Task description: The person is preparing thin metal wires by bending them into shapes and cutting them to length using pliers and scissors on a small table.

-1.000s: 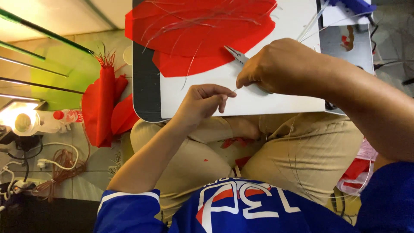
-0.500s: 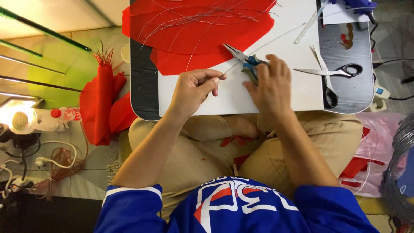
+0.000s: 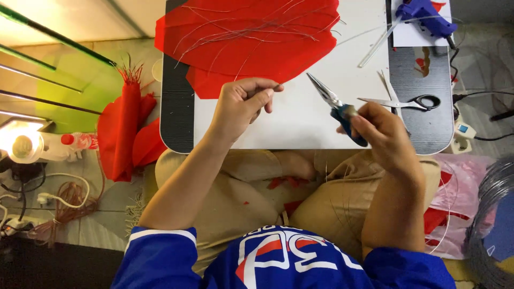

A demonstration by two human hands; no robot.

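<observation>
Since half a second ago the right hand (image 3: 383, 134) has drawn back off the middle of the white surface (image 3: 300, 128) toward the near edge, taking the blue-handled needle-nose pliers (image 3: 334, 107) with it, while the left hand has stayed put. At far left, red fabric (image 3: 126, 134) lies bundled on the floor beside the lap, out of the working area. Next, the left hand (image 3: 241, 104) is closed in a pinch, thumb against curled fingers, on what looks like a thin wire at the lower edge of the red sheet (image 3: 251, 37), which is spread flat with loose wires across it. To its right the right hand is wrapped round the pliers' handles, nose aimed toward the left hand, jaws seemingly together. Scissors (image 3: 409, 101) and a blue glue gun (image 3: 423, 12) rest further right, within reach.
</observation>
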